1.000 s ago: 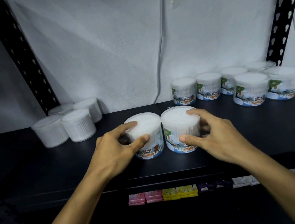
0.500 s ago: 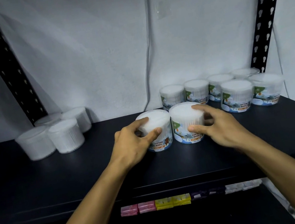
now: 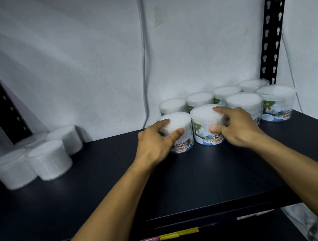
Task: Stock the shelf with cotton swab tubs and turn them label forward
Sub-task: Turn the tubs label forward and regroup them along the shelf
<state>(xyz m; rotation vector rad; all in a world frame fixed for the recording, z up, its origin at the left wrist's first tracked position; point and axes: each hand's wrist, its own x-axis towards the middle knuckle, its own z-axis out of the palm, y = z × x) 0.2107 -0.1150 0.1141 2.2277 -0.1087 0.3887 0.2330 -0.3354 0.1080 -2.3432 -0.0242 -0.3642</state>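
I read "COTTON BUDS" on the left-held tub (image 3: 180, 138) and right-held tub (image 3: 210, 130), partial "COTT" on the far-right tub (image 3: 277, 104); smaller print too blurred.

Two cotton swab tubs side by side on the shelf, one under each hand

On the shelf (image 3: 103, 192), the left hand (image 3: 154, 142) grips the left tub (image 3: 179, 135) and the right hand (image 3: 237, 128) grips the right tub (image 3: 207, 127); the two tubs stand touching, just before a back row of tubs (image 3: 198, 99) along the wall (image 3: 80, 59). To their right stand two more tubs (image 3: 277, 102). Well apart at the shelf's left end sits a cluster of four tubs (image 3: 49, 159). A cable (image 3: 145, 59) hangs down the wall behind the back row. Small packets (image 3: 179, 233) lie below the shelf's front edge.
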